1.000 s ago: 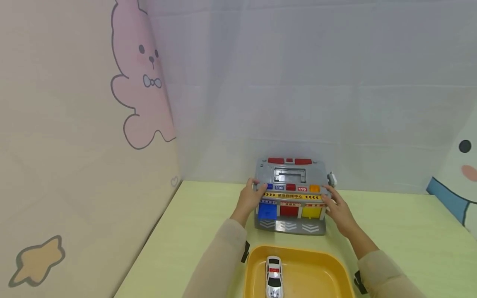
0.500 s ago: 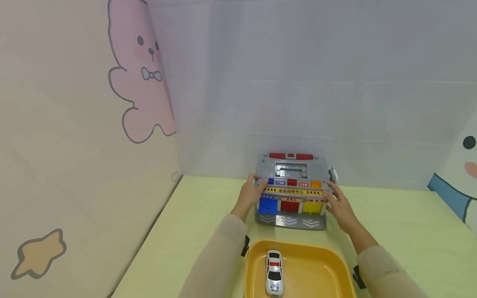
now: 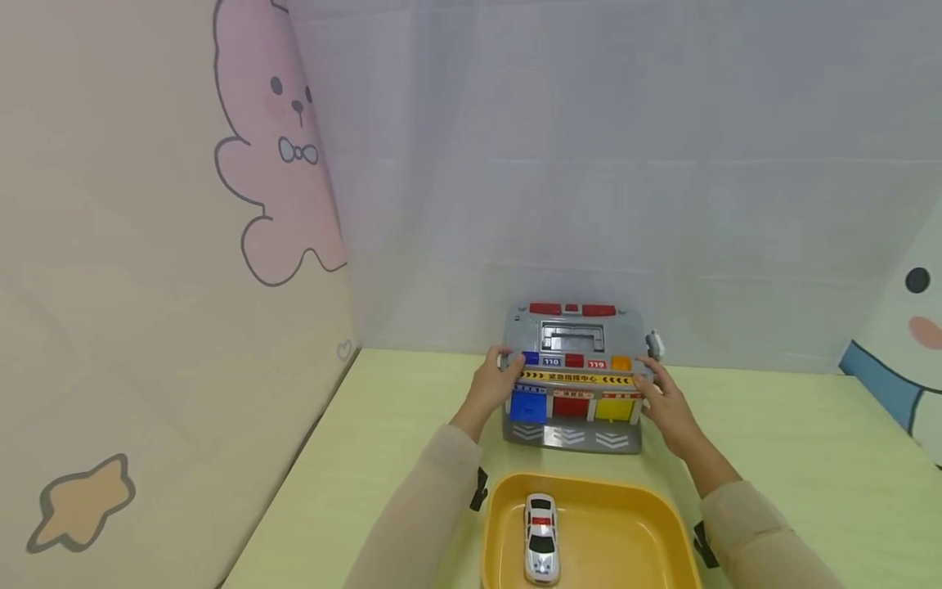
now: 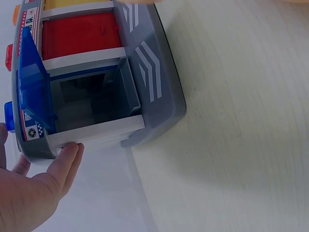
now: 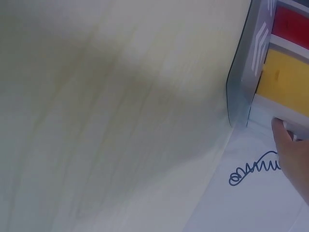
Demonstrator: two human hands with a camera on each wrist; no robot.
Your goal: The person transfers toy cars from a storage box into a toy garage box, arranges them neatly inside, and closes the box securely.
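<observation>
A grey toy garage (image 3: 589,321) with a yellow sign strip stands upright at the back of the table. My left hand (image 3: 491,386) grips its left side at roof height, fingers against the white side wall in the left wrist view. On the opposite side my right hand (image 3: 671,413) holds the roof's edge; in the right wrist view a finger meets the wall beside the yellow door (image 5: 285,79). The blue door (image 4: 35,79) is swung up, showing a dark bay. Down stays the red door (image 4: 82,36), like the yellow one.
A yellow tray (image 3: 633,556) lies in front of the garage, between my forearms. In its left part sits a white toy police car (image 3: 542,556). A small white part (image 3: 657,344) juts from the garage's right side. Cloth walls (image 3: 589,147) stand behind and beside the table (image 3: 390,409).
The whole head view has shifted slightly. Both hands keep their places on the toy garage, and the car stays in the tray.
</observation>
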